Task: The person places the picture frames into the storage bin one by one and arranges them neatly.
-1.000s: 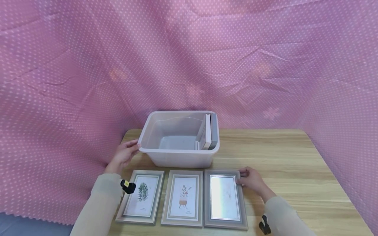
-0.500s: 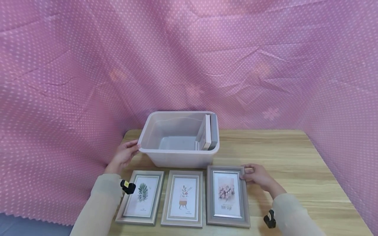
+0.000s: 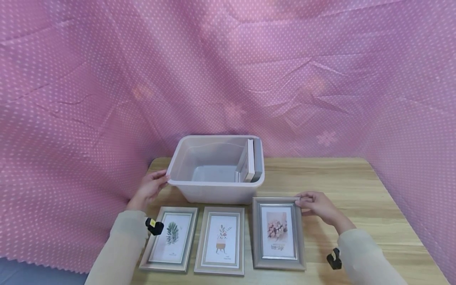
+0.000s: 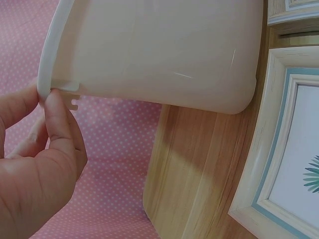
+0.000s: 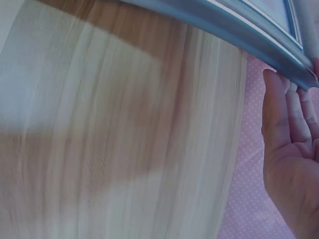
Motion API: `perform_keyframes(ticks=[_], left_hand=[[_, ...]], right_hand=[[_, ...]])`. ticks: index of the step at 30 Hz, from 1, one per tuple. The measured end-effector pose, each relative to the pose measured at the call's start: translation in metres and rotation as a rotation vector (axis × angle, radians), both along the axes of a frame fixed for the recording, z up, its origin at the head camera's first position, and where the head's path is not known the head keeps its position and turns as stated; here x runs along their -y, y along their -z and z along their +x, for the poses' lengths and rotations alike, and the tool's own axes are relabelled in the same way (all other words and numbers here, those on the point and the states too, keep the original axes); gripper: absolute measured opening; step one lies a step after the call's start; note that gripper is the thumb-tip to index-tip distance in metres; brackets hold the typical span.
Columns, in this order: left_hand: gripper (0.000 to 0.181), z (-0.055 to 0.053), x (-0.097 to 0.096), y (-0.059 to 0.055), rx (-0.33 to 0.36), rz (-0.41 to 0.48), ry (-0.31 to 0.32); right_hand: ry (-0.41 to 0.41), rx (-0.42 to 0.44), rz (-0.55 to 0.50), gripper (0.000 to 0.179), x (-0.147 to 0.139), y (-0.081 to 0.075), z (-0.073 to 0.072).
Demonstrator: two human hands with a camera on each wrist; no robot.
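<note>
My left hand (image 3: 147, 188) pinches the bin (image 3: 215, 193) by its left rim. My right hand (image 3: 322, 206) grips the blossom frame (image 3: 279, 233) by its far right corner.

Flower-picture frame (image 3: 278, 233) raised in the right grip (image 3: 317, 206), shifted away from the potted-plant frame (image 3: 221, 241) (its glare gone)

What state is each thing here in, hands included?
Storage bin: upright, open, partly filled
White slab: on edge inside storage bin
Gray slab: on edge beside white slab
Leaf picture frame: flat on table, face up
Plant picture frame: flat on table, face up
Flower picture frame: face up, gripped; whether fully off table unclear
Left hand: pinching storage bin's rim
Right hand: pinching flower picture frame's far right corner
Polka-dot cloth: hanging, creased
</note>
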State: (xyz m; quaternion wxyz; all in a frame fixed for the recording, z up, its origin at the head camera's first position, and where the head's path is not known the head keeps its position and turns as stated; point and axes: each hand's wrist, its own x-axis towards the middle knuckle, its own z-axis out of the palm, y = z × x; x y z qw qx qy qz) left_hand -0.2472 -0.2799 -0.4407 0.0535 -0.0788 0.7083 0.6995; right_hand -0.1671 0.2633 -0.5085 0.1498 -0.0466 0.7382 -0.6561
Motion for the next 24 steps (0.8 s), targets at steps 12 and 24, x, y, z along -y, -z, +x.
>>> perform_keyframes(ticks=[12, 24], left_hand=[[0.050, 0.001, 0.000, 0.000, -0.009, 0.000, 0.009], [0.051, 0.000, 0.000, 0.001, -0.013, 0.042, 0.009]], right_hand=[[-0.004, -0.083, 0.032, 0.047, -0.009, -0.022, 0.000], [-0.029, -0.241, 0.175, 0.036, -0.022, -0.070, -0.004]])
